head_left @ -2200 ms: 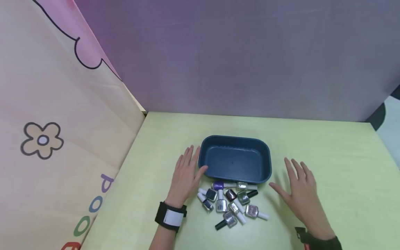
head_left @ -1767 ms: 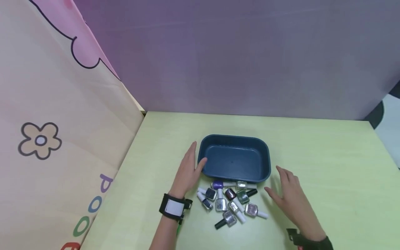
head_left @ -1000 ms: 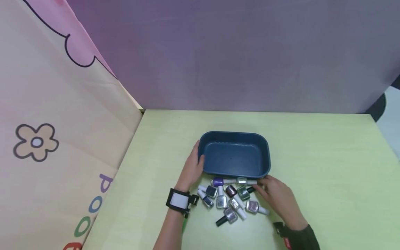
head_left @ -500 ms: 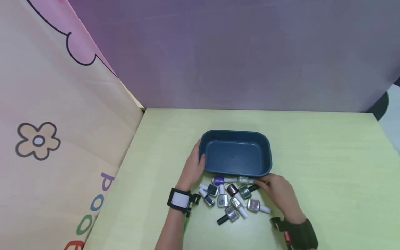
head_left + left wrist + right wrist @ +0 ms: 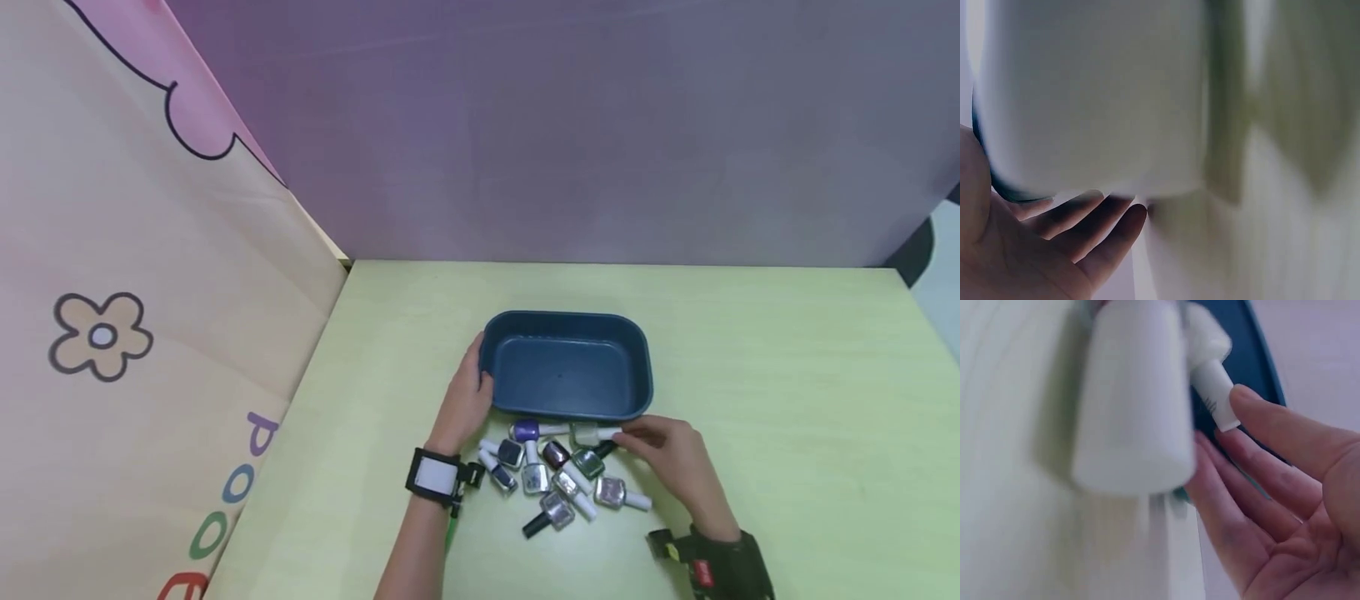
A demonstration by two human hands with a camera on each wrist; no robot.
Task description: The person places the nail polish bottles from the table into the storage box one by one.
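The dark blue plastic tray (image 5: 566, 367) sits on the table with bare inside. My left hand (image 5: 461, 408) grips its left end, thumb at the rim and fingers along the outer wall. At the tray's front right corner, my right hand (image 5: 671, 454) pinches the white cap of a clear nail polish bottle (image 5: 585, 434). The right wrist view shows that cap (image 5: 1215, 394) between thumb and fingertips. Beside the pinched bottle lies a purple nail polish bottle (image 5: 526, 430). In the left wrist view, a blurred pale shape hides much of the tray.
Several more nail polish bottles lie loosely in front of the tray, among them a green one (image 5: 588, 463), a dark one (image 5: 512, 453) and a pinkish one (image 5: 611, 492). A purple-grey panel (image 5: 570, 133) stands behind the table (image 5: 787, 375), a patterned one (image 5: 187, 267) at left.
Both hands started open beside the tray. The left has closed on its left end; the right has come inward and taken the clear bottle's cap, which now tilts slightly.
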